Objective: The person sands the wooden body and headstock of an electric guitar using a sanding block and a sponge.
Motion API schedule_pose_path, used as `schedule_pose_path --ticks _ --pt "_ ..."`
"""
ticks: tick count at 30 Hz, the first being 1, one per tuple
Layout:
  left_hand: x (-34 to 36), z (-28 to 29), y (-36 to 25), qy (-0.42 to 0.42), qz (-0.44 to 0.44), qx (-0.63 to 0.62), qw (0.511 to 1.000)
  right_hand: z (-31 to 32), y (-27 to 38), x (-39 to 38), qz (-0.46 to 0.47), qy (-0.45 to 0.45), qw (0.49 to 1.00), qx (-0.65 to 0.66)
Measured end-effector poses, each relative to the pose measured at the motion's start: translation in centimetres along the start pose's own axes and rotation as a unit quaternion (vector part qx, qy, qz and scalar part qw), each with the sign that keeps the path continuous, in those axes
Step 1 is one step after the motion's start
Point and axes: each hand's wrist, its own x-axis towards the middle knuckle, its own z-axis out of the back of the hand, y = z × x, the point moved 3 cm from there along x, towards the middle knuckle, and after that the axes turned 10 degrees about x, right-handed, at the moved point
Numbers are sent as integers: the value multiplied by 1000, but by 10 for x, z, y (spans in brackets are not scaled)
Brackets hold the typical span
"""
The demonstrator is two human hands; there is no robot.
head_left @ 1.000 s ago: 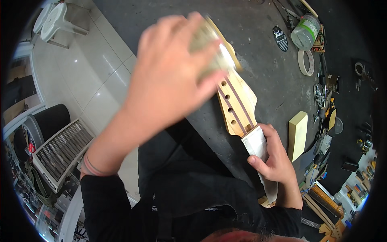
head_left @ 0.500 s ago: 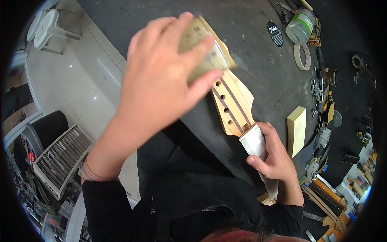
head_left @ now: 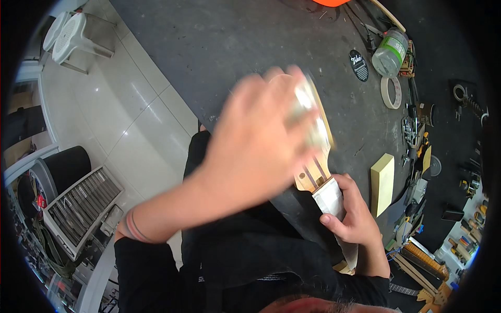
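A guitar neck with a pale wooden headstock (head_left: pixel 321 171) and dark stripes lies slantwise before me. My right hand (head_left: pixel 359 213) is wrapped round the neck just below the headstock, its thumb on the white tape (head_left: pixel 330 198) covering the fretboard side. My left hand (head_left: pixel 253 133), smeared by motion, grips a flat sanding block (head_left: pixel 312 112) and presses it over the headstock. Most of the headstock is hidden under that hand and block; one tuner hole and a small slot show near the tape.
A yellowish rectangular block (head_left: pixel 382 185) stands on the dark workbench (head_left: pixel 209 47) to the right. Beyond are a tape roll (head_left: pixel 391 93), a clear jar (head_left: pixel 390 55) and a black oval card (head_left: pixel 358 65). Tools crowd the right edge. White stools (head_left: pixel 78 39) stand far left.
My left hand and the block have moved nearer and to the right along the headstock, covering tuner holes that showed before. My right hand keeps its hold. The whole view has shifted slightly.
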Motion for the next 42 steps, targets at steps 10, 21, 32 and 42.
schedule_pose_path --ticks 10,21,32,42 --pt "13 -2 23 -19 43 93 995 0 0 0 11 -7 1000 -13" --pt "-10 -4 -19 12 10 6 1000 0 -2 1 8 -2 1000 0" --pt "-18 4 -20 31 -4 28 999 0 -4 1 23 -2 1000 7" --pt "-15 5 -6 11 3 43 999 0 1 2 15 10 1000 1"
